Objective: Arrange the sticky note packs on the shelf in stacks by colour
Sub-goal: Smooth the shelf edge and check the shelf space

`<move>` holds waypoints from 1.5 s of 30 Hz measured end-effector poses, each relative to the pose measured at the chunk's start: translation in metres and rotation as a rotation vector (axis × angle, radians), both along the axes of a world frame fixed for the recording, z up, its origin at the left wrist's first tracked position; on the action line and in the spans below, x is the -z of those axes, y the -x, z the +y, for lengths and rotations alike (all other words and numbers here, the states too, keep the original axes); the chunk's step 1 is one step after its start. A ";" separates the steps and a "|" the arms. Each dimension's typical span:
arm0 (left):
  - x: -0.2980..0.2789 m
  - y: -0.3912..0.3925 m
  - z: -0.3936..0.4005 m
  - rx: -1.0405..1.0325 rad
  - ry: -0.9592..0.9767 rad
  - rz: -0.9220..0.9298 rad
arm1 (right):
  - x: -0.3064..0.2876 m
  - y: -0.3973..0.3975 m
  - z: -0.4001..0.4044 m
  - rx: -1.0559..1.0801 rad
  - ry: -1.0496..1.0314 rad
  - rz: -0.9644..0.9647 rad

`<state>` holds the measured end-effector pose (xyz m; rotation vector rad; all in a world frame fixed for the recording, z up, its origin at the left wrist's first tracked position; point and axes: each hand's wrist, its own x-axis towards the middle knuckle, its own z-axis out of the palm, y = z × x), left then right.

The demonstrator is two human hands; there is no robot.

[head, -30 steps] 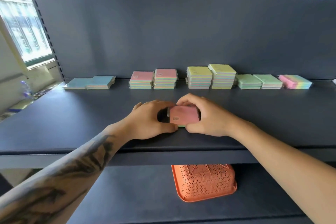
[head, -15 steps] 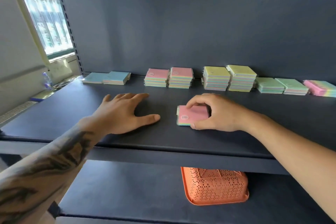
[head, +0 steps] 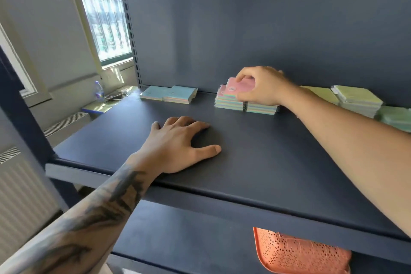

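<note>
Since half a second ago we have carried the pink sticky note pack [head: 241, 88] from the front of the shelf [head: 255, 162] to the back, where our right hand [head: 261, 87] pinches it tilted over the left pink stack [head: 229, 102]. Our left hand [head: 178, 147] rests flat and released on the shelf. If we let go while it sits tilted, it could slide off or nudge the right pink stack [head: 262, 108] askew.
</note>
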<state>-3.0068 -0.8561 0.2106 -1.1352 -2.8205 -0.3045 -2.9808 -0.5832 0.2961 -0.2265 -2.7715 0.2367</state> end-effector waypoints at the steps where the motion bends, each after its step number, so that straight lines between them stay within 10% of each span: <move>1: 0.000 0.000 0.001 -0.004 -0.004 0.000 | 0.001 0.007 0.003 0.009 -0.026 0.000; 28: -0.002 -0.001 0.001 -0.029 -0.030 -0.027 | 0.020 0.016 0.014 -0.001 -0.259 -0.166; 45: -0.012 -0.027 0.018 0.082 0.046 -0.009 | 0.062 -0.177 0.010 0.201 -0.107 -0.161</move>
